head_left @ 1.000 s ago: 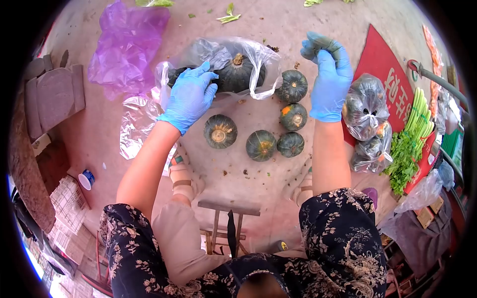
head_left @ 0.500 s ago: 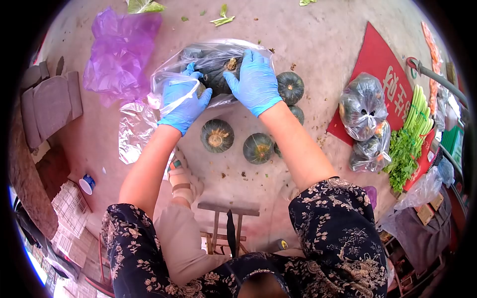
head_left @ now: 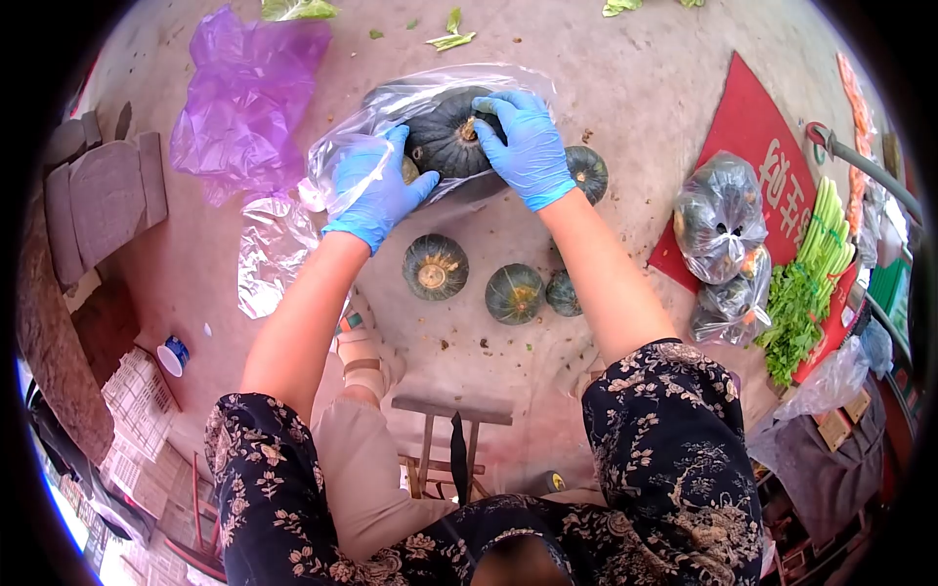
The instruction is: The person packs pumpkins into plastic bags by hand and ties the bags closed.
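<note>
A clear plastic bag (head_left: 386,103) lies on the ground with its mouth spread, holding dark green pumpkins. My left hand (head_left: 374,195), in a blue glove, is partly under the bag's film. Its thumb and fingers curve around the pale side of a pumpkin (head_left: 409,170) at the left of the opening. My right hand (head_left: 528,151), also gloved in blue, grips a ribbed dark pumpkin (head_left: 449,142) near its stem, thumb and fingers bent over it. Loose pumpkins sit outside the bag: one nearer me (head_left: 435,267), another (head_left: 514,294) to its right, and one (head_left: 586,174) beside my right wrist.
A crumpled purple bag (head_left: 249,107) and clear plastic film (head_left: 274,254) lie on the left. To the right, tied bags of pumpkins (head_left: 721,210) and celery (head_left: 816,254) rest near a red sheet (head_left: 718,127). A small wooden stool (head_left: 451,412) stands between my legs.
My right hand has shifted inward over the pumpkin, its fingers now more bent. That pumpkin shows more fully in the bag's mouth. The whole view has moved slightly.
</note>
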The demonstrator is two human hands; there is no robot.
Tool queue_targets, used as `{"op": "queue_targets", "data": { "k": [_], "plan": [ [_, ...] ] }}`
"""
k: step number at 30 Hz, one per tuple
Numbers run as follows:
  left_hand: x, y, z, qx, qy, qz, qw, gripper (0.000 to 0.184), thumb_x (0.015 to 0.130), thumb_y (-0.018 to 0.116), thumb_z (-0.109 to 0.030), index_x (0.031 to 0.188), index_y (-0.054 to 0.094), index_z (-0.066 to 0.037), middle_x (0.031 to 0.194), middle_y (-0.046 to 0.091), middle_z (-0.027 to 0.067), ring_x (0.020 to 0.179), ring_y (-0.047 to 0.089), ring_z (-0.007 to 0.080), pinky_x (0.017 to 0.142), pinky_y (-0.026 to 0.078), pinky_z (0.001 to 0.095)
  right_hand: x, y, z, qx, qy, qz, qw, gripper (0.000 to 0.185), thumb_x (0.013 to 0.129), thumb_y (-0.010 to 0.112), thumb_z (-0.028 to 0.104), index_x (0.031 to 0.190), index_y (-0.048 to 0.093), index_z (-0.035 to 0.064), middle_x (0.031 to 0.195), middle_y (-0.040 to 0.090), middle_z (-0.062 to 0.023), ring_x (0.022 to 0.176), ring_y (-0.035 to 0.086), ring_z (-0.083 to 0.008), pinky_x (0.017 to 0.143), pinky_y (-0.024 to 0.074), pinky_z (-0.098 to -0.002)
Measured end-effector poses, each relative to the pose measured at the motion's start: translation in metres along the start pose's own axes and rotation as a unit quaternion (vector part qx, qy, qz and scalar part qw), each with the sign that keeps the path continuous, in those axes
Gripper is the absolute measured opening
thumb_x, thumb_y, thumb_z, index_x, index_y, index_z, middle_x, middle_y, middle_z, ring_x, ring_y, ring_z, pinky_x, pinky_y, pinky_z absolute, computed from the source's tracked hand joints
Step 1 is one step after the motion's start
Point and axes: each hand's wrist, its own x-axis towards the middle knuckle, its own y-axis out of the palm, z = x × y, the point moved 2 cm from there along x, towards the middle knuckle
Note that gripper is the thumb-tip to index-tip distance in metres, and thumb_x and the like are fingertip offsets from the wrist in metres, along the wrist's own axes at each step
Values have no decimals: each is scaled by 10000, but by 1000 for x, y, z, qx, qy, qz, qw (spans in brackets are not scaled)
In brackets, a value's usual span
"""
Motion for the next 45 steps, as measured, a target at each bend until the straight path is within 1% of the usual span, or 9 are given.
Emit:
{"op": "queue_targets", "data": {
  "k": [7,11,14,17,24,35,38,43,45],
  "plan": [
    [-4,-3,-6,14,7,23,1000,641,696,692,-390,1154,516,23,1059,581,209,936,560,349,829,443,415,-4,0,-27,233,294,222,900,754,766,582,566,1170,520,-67,1157,562,-226,1085,538,-281,930,405,-329],
    [-3,2,-8,33,15,40,999,673,672,711,-384,1134,509,61,1013,586,217,915,564,353,809,450,416,-11,26,-49,540,470,155,680,648,832,523,540,1196,540,4,1178,575,-109,1039,549,-173,937,395,-286],
    [0,-7,-16,15,-7,75,997,682,644,715,-372,1120,505,69,961,591,219,880,571,352,783,458,418,-16,37,-49,588,435,97,675,635,806,581,520,1154,557,-11,1154,578,-142,1034,552,-200,926,408,-312],
    [3,-5,-12,41,2,75,996,673,623,706,-350,1110,502,67,933,594,220,852,576,349,758,463,421,-21,43,-51,495,374,11,784,674,720,683,501,1107,553,-36,1081,593,-190,1002,567,-230,909,423,-340],
    [1,-2,-10,29,-5,66,997,751,613,689,-342,1206,466,61,987,592,226,895,579,340,806,461,412,-15,-14,11,13,116,24,993,891,574,765,469,1199,411,-58,1136,436,-244,1076,414,-360,949,362,-426],
    [-8,4,-18,45,142,5,989,904,678,710,-320,1384,243,-4,1236,483,227,1063,505,357,878,409,436,-28,-25,-6,74,62,-13,995,649,677,764,361,1135,510,-22,1088,502,-202,1046,486,-306,932,393,-374],
    [-11,2,-24,74,134,24,988,893,686,705,-312,1378,243,11,1243,475,239,1072,498,361,878,406,438,-38,-19,-15,165,152,-36,974,541,737,726,332,1107,546,-18,1032,558,-181,1017,526,-255,927,398,-369],
    [-15,6,-23,62,147,23,987,864,690,681,-298,1359,255,45,1232,473,257,1068,499,371,893,400,437,-40,30,-39,509,406,87,754,735,785,524,629,1014,556,-69,1034,596,-189,961,551,-260,879,419,-324],
    [-13,1,-21,61,126,38,989,836,685,675,-306,1337,293,51,1220,478,255,1072,493,376,904,394,434,-34,34,-44,436,395,63,806,742,751,582,612,1013,532,-80,1032,584,-202,961,548,-254,879,420,-335]
  ]
}}
